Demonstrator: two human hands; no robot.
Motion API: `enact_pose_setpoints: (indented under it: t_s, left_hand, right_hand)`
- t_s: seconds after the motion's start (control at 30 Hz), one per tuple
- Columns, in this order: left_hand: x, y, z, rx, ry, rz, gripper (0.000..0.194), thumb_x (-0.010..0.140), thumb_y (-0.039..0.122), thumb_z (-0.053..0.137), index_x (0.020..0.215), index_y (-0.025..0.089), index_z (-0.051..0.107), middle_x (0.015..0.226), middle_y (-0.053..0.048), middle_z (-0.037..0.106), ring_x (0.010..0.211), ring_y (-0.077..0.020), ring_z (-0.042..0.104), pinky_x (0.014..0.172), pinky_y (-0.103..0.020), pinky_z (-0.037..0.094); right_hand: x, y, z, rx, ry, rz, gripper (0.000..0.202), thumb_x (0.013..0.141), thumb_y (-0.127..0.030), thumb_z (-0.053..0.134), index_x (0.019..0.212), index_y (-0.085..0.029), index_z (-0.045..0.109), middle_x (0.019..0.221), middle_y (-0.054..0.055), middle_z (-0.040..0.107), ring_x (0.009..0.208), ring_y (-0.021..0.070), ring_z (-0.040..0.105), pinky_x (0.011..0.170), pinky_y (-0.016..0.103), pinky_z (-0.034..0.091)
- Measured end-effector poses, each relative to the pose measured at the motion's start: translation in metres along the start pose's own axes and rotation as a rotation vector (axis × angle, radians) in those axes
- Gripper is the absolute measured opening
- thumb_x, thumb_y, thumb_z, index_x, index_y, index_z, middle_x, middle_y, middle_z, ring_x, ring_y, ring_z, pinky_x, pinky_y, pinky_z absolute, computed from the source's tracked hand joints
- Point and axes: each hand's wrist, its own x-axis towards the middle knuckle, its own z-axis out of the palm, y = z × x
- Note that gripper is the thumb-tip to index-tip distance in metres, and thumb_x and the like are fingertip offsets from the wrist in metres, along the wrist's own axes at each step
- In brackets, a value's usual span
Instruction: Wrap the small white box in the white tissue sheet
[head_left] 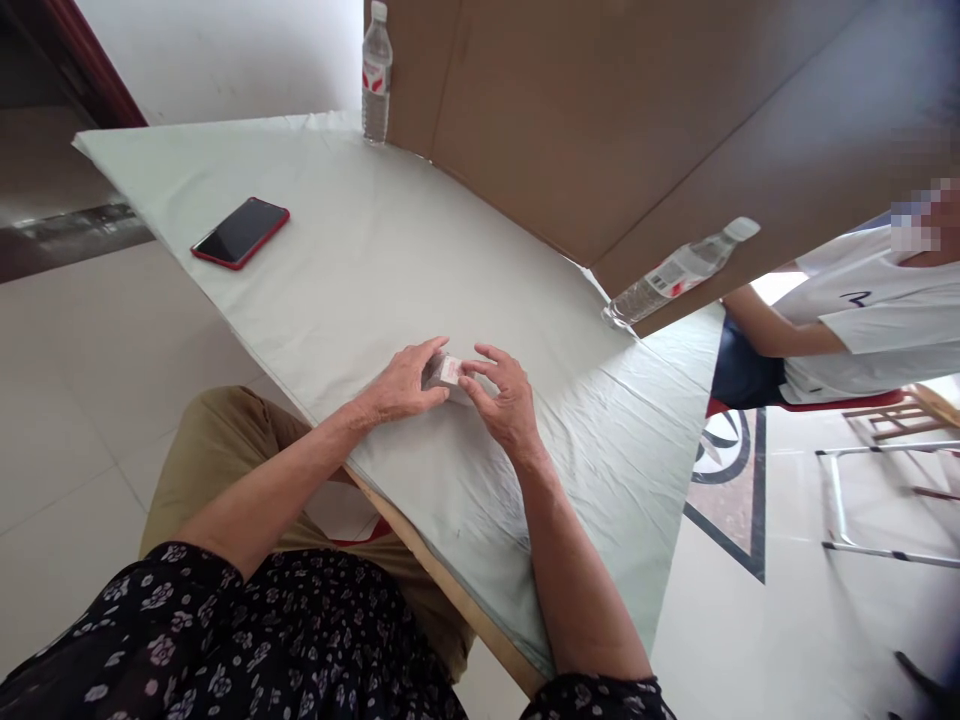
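Observation:
Between my two hands, close to the table's near edge, is a small whitish block (451, 371) with faint reddish print on its face. It could be a stack of cards or a small box; its exact kind is too small to make out. My left hand (405, 383) curves round its left side, thumb below and fingers above. From the right, the thumb and forefinger of my right hand (504, 395) press against its other side, while the remaining fingers stay curled and raised. My fingers partly hide the block.
A pale cloth covers the table (352, 250). A phone in a red case (241, 233) lies to the left. A large cardboard panel (540, 110) stands across the table, with a water bottle (376, 75) and a tilted bottle (679, 275) against it. Another person (832, 310) sits at right.

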Motion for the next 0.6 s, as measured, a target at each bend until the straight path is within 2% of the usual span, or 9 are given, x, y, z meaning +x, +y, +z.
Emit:
enact_pose_setpoints:
  t_s: [0.1, 0.2, 0.33, 0.47, 0.6]
  left_hand:
    - [0.001, 0.001, 0.001, -0.010, 0.009, 0.016, 0.077, 0.079, 0.039, 0.066, 0.150, 0.017, 0.046, 0.144, -0.015, 0.058, 0.133, -0.0341, 0.052, 0.116, -0.050, 0.037]
    - [0.002, 0.003, 0.002, -0.055, 0.032, 0.028, 0.069, 0.084, 0.044, 0.065, 0.146, 0.018, 0.050, 0.143, -0.015, 0.059, 0.132, -0.0320, 0.054, 0.114, -0.048, 0.040]
    - [0.003, 0.008, 0.004, -0.088, 0.059, 0.044, 0.065, 0.088, 0.047, 0.062, 0.142, 0.012, 0.053, 0.142, -0.020, 0.059, 0.130, -0.0311, 0.056, 0.112, -0.045, 0.042]
    - [0.003, 0.008, 0.003, -0.114, 0.035, 0.030, 0.086, 0.080, 0.046, 0.070, 0.152, 0.009, 0.041, 0.145, -0.022, 0.055, 0.133, -0.0321, 0.054, 0.112, -0.044, 0.043]
    - [0.002, 0.007, 0.001, -0.112, -0.016, 0.013, 0.099, 0.073, 0.038, 0.075, 0.159, 0.017, 0.031, 0.137, -0.014, 0.061, 0.123, -0.0293, 0.060, 0.108, -0.043, 0.045]
  right_hand:
    - [0.008, -0.001, 0.004, -0.117, 0.004, -0.055, 0.014, 0.093, -0.032, 0.063, 0.094, -0.028, 0.076, 0.127, 0.008, 0.073, 0.119, 0.0285, 0.065, 0.102, 0.050, 0.045]
    - [0.013, -0.001, 0.008, -0.198, 0.040, -0.137, 0.018, 0.095, -0.024, 0.055, 0.086, -0.025, 0.071, 0.118, 0.008, 0.076, 0.112, 0.0262, 0.068, 0.099, 0.046, 0.044]
    - [0.022, -0.004, 0.011, -0.212, 0.080, -0.139, 0.019, 0.098, -0.021, 0.045, 0.090, -0.024, 0.061, 0.116, 0.010, 0.074, 0.112, 0.0229, 0.066, 0.097, 0.041, 0.043]
    - [0.039, -0.011, 0.004, -0.219, 0.107, -0.143, 0.016, 0.101, -0.024, 0.041, 0.092, -0.024, 0.056, 0.116, 0.011, 0.071, 0.114, 0.0236, 0.064, 0.097, 0.041, 0.042]
    - [0.061, -0.015, -0.010, -0.260, 0.136, -0.167, 0.015, 0.101, -0.024, 0.040, 0.094, -0.024, 0.054, 0.118, 0.010, 0.069, 0.115, 0.0232, 0.062, 0.097, 0.041, 0.042]
